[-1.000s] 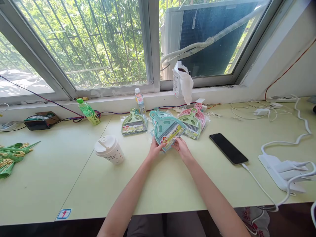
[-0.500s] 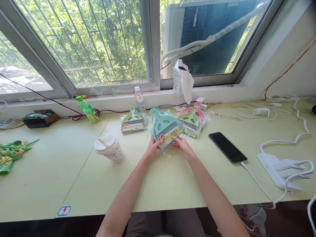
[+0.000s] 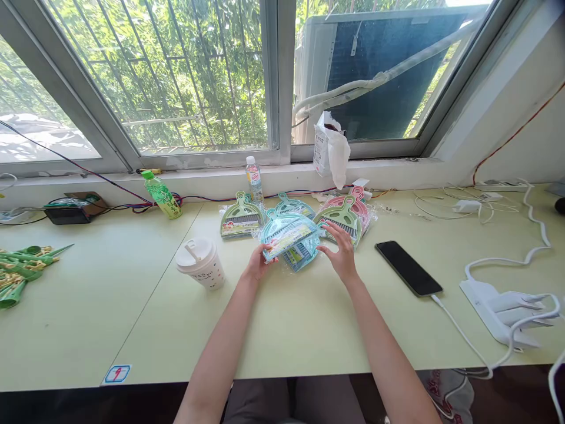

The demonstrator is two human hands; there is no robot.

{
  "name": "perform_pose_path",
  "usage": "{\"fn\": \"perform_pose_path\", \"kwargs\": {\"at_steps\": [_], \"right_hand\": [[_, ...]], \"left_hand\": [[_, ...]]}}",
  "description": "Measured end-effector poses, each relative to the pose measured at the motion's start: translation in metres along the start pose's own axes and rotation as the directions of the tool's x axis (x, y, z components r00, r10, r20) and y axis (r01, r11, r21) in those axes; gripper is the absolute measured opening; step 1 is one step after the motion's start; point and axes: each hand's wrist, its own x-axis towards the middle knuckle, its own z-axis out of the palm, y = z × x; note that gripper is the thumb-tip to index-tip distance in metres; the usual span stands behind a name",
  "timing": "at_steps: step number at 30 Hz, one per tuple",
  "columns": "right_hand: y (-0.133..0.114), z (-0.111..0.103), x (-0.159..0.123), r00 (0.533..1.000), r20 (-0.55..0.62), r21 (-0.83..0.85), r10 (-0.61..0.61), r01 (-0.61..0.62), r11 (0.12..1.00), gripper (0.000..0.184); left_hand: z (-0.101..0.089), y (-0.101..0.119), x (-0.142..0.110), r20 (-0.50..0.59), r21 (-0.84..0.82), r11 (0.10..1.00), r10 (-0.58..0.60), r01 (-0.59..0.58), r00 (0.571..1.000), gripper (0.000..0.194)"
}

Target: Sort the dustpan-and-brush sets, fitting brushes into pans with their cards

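My left hand (image 3: pixel 259 262) grips the near-left corner of a turquoise dustpan-and-brush set (image 3: pixel 286 237) in clear plastic, which is tilted. Beneath it lies a second turquoise set (image 3: pixel 301 254), partly covered. Just to the right, my right hand (image 3: pixel 341 250) has thumb and fingers spread around empty space; its fingertips are close to the sets, and whether they touch I cannot tell. Other wrapped sets lie behind: a green one (image 3: pixel 242 219) at left, a turquoise one (image 3: pixel 289 205) in the middle, a green one (image 3: pixel 342 217) over a pink one (image 3: pixel 362 207) at right.
A lidded paper cup (image 3: pixel 203 266) stands left of my arms, with a green bottle (image 3: pixel 162 195) behind it. A clear bottle (image 3: pixel 255 179) is by the sill. At right are a phone (image 3: pixel 408 268) on a cable and a power strip (image 3: pixel 494 309). Green horn-shaped pieces (image 3: pixel 22 268) lie far left.
The turquoise set held by both hands has turned and tipped left, in my left hand only. My right hand has let go and spread its fingers. A second turquoise set now shows beneath.
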Motion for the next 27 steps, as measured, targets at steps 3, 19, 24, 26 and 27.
{"fn": "perform_pose_path", "kwargs": {"at_steps": [3, 19, 24, 26, 27], "right_hand": [[-0.005, 0.0, -0.001, 0.997, 0.006, 0.117, 0.078, -0.078, 0.99, 0.023], [0.01, 0.012, -0.007, 0.968, -0.028, 0.212, 0.25, -0.239, 0.948, 0.018], [0.012, 0.011, -0.008, 0.814, 0.351, 0.516, 0.462, -0.58, 0.63, 0.062], [0.01, 0.009, -0.008, 0.747, 0.475, 0.539, 0.465, -0.665, 0.517, 0.06], [0.009, 0.008, -0.007, 0.724, 0.506, 0.541, 0.469, -0.69, 0.48, 0.057]], "left_hand": [[-0.001, -0.003, 0.0, 0.029, 0.098, 0.993, -0.062, 0.058, 0.998, 0.035], [-0.008, -0.008, 0.002, 0.387, 0.34, 0.94, -0.123, -0.018, 0.914, 0.038], [-0.006, -0.007, -0.001, 0.345, 0.415, 0.909, -0.135, -0.022, 0.929, 0.046], [-0.005, -0.005, -0.003, 0.324, 0.414, 0.909, -0.111, -0.036, 0.939, 0.044], [-0.004, -0.004, -0.004, 0.332, 0.396, 0.917, -0.092, -0.05, 0.939, 0.043]]}}
